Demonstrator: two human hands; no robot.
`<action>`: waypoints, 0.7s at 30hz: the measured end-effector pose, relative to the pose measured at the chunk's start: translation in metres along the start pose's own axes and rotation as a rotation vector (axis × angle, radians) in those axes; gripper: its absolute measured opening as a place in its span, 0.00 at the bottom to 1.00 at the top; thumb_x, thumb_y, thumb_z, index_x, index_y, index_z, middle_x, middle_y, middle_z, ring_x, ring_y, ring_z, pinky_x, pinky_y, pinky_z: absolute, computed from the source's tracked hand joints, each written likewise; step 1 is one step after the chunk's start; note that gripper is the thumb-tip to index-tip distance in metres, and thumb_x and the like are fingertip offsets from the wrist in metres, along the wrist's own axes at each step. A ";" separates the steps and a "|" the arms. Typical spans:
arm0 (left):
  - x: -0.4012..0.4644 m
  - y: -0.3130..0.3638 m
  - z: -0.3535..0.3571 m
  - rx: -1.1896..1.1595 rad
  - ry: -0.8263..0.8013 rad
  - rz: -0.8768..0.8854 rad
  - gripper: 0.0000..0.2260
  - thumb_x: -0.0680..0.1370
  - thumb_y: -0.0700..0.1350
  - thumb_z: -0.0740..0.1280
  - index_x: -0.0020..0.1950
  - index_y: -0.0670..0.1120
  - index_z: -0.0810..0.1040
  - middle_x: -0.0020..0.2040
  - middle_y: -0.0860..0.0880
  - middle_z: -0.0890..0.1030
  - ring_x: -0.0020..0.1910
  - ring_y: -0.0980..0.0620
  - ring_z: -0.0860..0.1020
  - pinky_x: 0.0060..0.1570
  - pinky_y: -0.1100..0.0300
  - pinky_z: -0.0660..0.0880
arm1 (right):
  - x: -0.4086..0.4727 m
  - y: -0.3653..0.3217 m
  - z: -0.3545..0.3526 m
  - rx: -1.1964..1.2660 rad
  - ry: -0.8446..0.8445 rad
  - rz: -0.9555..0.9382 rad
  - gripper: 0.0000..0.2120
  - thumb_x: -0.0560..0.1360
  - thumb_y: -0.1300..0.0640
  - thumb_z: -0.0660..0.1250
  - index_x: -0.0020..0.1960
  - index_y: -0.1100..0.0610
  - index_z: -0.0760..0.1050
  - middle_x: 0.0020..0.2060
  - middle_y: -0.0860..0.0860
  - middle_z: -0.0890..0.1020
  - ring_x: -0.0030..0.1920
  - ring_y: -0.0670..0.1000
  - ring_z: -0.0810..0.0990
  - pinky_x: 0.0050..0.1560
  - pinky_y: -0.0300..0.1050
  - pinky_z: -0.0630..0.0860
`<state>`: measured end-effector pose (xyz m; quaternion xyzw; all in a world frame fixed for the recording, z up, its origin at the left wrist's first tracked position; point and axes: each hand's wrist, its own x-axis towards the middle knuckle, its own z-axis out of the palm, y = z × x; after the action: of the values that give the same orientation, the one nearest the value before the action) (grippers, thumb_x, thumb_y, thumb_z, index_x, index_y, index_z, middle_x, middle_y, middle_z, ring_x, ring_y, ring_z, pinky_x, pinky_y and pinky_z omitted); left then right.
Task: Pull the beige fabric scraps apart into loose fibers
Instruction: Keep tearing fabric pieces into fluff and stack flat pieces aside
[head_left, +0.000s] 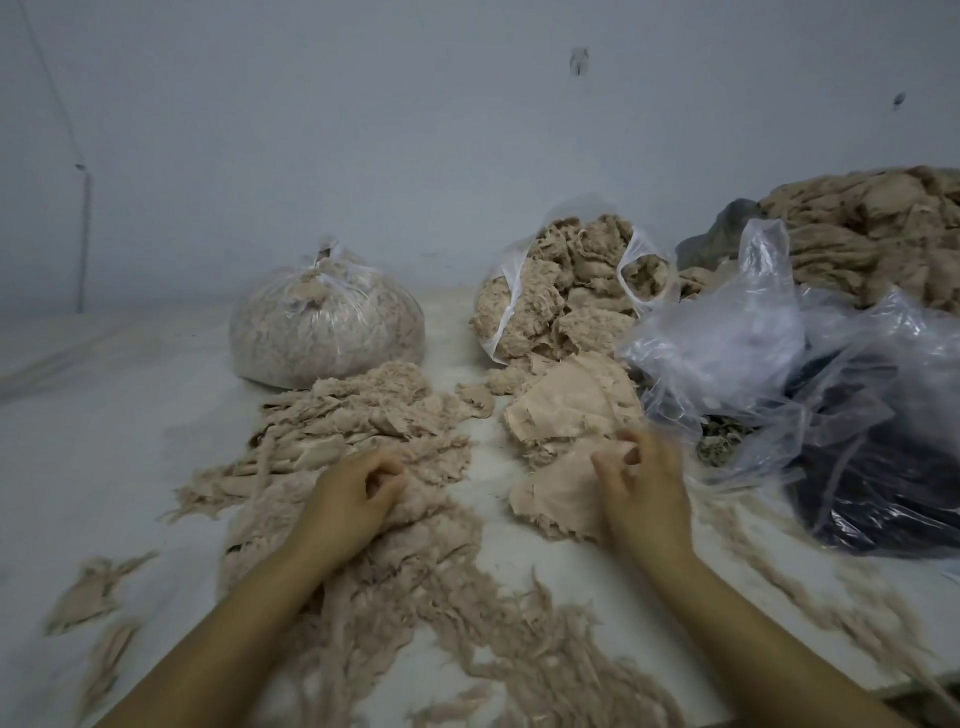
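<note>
The scraps, flat beige pieces with frayed edges, lie in a small stack right of the tabletop's middle, just in front of an open bag stuffed with more of the same. The right hand rests on the nearest scrap, its fingers curled and apparently pinching the cloth at its upper edge, though blur hides the exact hold. The left hand lies on the fibers, a broad fluffy heap left of middle that trails toward the near edge; its fingers are loosely curled, and whether they hold a tuft cannot be told. A tied bag of fibers stands behind the heap, and crumpled clear plastic over a dark mass fills the right side. The scraps look light, limp and loosely woven, so they should yield with little force. The frayed edges seem the best place to take hold, one hand on each side of a short span, since a grip far apart would likely stretch the cloth instead of parting it. Loosened fluff is apt to cling and drift.
</note>
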<state>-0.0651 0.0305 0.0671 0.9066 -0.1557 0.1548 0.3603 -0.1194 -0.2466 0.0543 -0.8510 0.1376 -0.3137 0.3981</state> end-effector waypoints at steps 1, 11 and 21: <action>-0.003 -0.004 -0.004 0.041 -0.040 0.038 0.02 0.76 0.45 0.69 0.47 0.52 0.77 0.45 0.56 0.77 0.44 0.59 0.76 0.38 0.75 0.67 | -0.011 -0.006 0.004 0.040 -0.063 -0.094 0.10 0.77 0.53 0.65 0.58 0.51 0.74 0.50 0.49 0.73 0.46 0.47 0.74 0.47 0.42 0.69; -0.022 -0.024 -0.020 0.168 -0.158 -0.035 0.11 0.80 0.38 0.61 0.60 0.43 0.78 0.58 0.47 0.79 0.55 0.51 0.75 0.45 0.68 0.66 | -0.063 -0.036 0.022 -0.082 -0.682 -0.310 0.15 0.75 0.38 0.64 0.48 0.48 0.79 0.36 0.43 0.78 0.36 0.41 0.75 0.38 0.37 0.70; -0.006 -0.023 -0.033 0.056 -0.028 -0.066 0.07 0.78 0.37 0.64 0.51 0.45 0.81 0.49 0.51 0.80 0.46 0.56 0.75 0.38 0.75 0.65 | -0.008 -0.064 0.070 0.332 -0.258 0.009 0.14 0.80 0.57 0.60 0.36 0.55 0.67 0.30 0.49 0.70 0.35 0.51 0.70 0.38 0.45 0.66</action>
<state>-0.0666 0.0703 0.0732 0.9231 -0.1265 0.1342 0.3376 -0.0816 -0.1598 0.0653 -0.8061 0.0358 -0.2187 0.5487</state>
